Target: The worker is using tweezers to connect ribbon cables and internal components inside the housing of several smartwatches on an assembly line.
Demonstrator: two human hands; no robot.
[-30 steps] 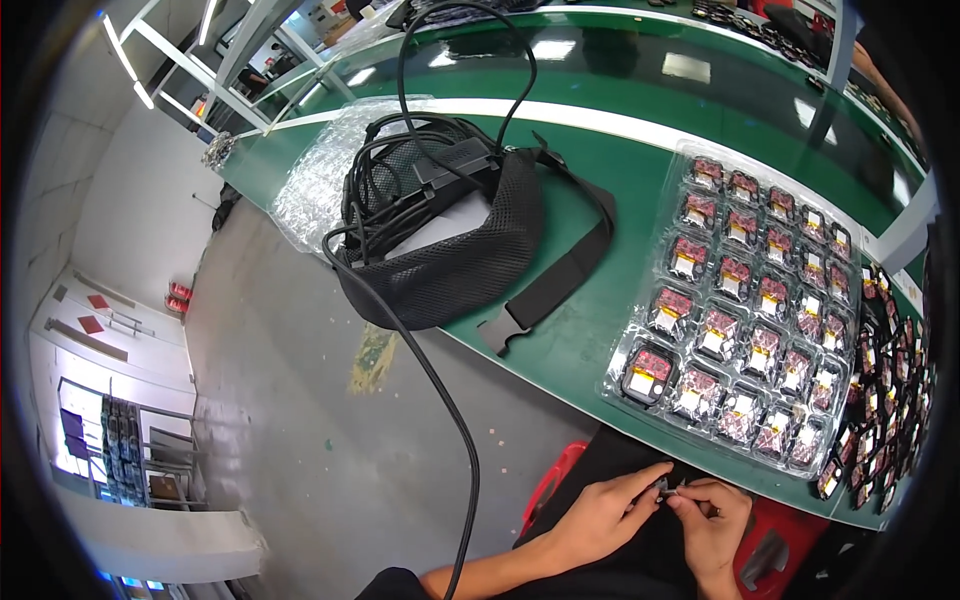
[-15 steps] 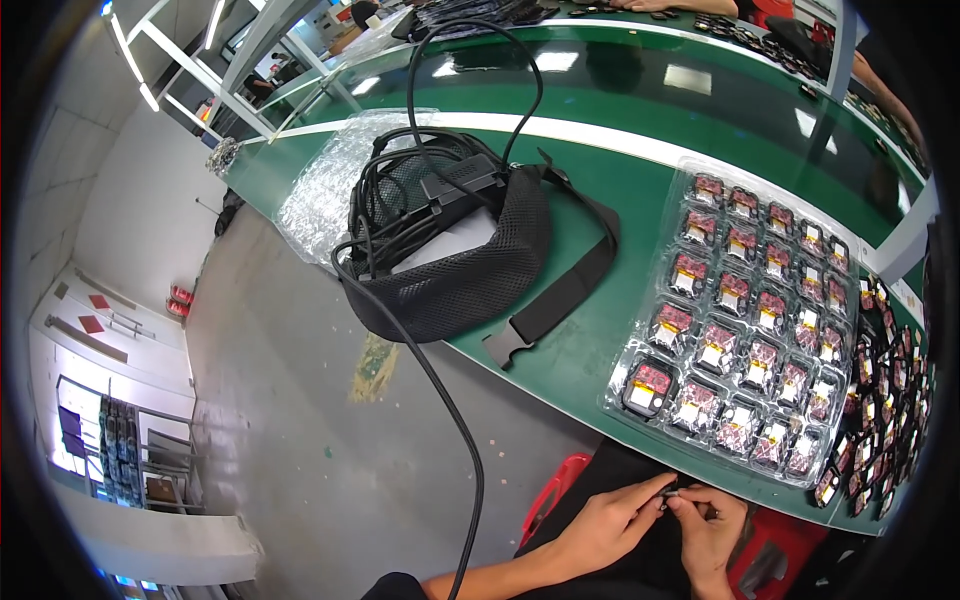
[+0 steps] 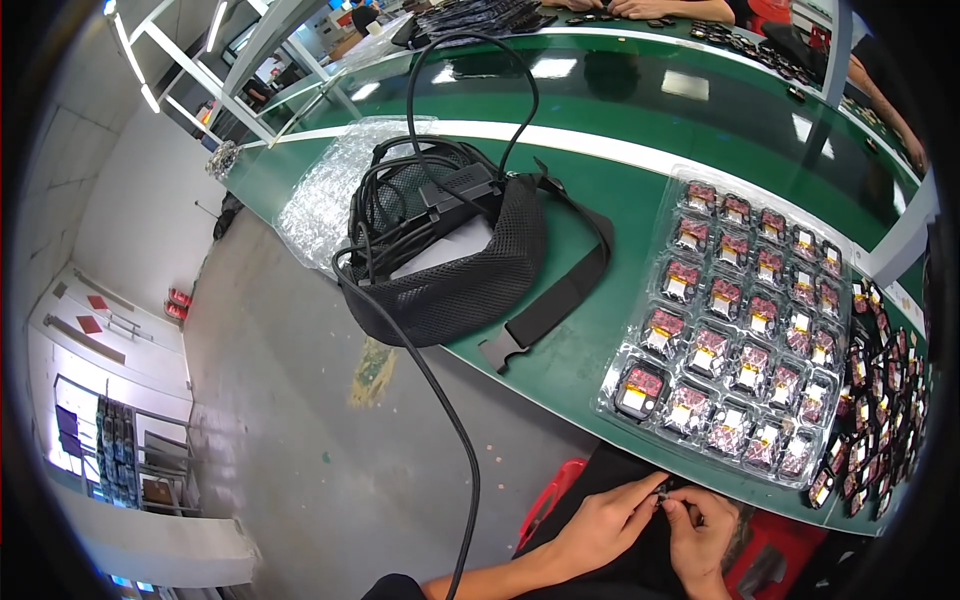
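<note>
Below the table's near edge, my left hand [image 3: 607,520] and my right hand [image 3: 700,524] meet with fingertips pinched together. Between them is a small dark piece [image 3: 661,492], mostly covered by the fingers and too small to name. Just beyond the hands, a clear plastic blister tray [image 3: 608,388] lies on the green table [image 3: 570,385]. Its pockets hold rows of small black-cased units with pinkish-red faces and white and yellow labels [image 3: 640,388]. To the right of the tray, many similar loose units [image 3: 880,410] lie heaped.
A black mesh bag [image 3: 440,300] full of cables sits left of the tray, its strap trailing and a cable [image 3: 450,420] hanging past the edge. Clear plastic packaging [image 3: 315,215] lies behind it. Co-workers' hands [image 3: 630,8] work across the green belt [image 3: 620,75]. Red stool parts [image 3: 550,500] flank my lap.
Both hands stay together at the small piece, with my right hand shifted slightly left. The view has tilted a little, and more of a co-worker's hands shows at the top.
</note>
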